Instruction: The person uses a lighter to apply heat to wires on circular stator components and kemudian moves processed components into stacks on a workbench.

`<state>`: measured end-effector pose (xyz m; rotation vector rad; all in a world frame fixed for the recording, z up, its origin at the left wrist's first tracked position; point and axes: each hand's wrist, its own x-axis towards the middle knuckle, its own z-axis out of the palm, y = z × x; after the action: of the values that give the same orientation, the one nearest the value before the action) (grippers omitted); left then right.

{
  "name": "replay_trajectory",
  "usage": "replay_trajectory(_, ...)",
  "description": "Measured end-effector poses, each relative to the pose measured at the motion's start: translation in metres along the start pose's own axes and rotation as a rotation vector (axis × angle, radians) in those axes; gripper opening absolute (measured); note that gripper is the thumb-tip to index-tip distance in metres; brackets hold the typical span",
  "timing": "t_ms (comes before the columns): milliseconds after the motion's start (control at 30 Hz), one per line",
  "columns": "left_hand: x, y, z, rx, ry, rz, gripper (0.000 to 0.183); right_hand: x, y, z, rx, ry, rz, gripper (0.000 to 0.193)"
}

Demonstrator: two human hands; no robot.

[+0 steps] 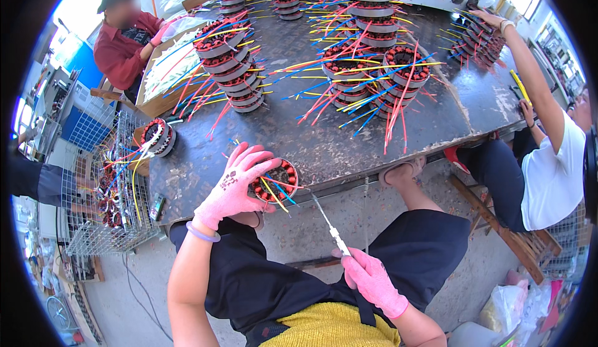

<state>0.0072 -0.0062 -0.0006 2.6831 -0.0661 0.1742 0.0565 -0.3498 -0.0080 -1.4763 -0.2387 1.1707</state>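
My left hand (232, 188), in a pink glove, holds a motor stator (291, 175) near the table's front edge. Red coils line its ring, and yellow, blue and red wires stick out of it. The thumb and fingers wrap round its left side. In my right hand (375, 283), also pink-gloved, is a tool with a white handle (338, 240) and a long thin metal shaft. That shaft points up and left, its tip close to the stator's right rim; whether they touch I cannot tell.
Stator stacks (227, 67) with splayed wires stand across the dark table (293, 123). Another stator (158, 137) sits by the left edge, beside a wire basket (109, 204). A co-worker in white (551, 173) reaches in from the right; another in red (121, 51) works beside a cardboard box (168, 101).
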Motion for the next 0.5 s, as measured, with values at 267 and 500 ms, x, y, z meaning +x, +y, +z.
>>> replay_trajectory(267,0.0010,0.0011,0.0000,-0.002,-0.004,-0.004,0.092,-0.0002,0.0043,-0.0013,0.011,-0.001,-0.001,0.032)
replay_trajectory(500,0.0017,0.0000,0.0010,0.009,0.000,0.008,0.092,0.0003,0.0039,-0.0016,-0.037,0.000,-0.034,0.032)
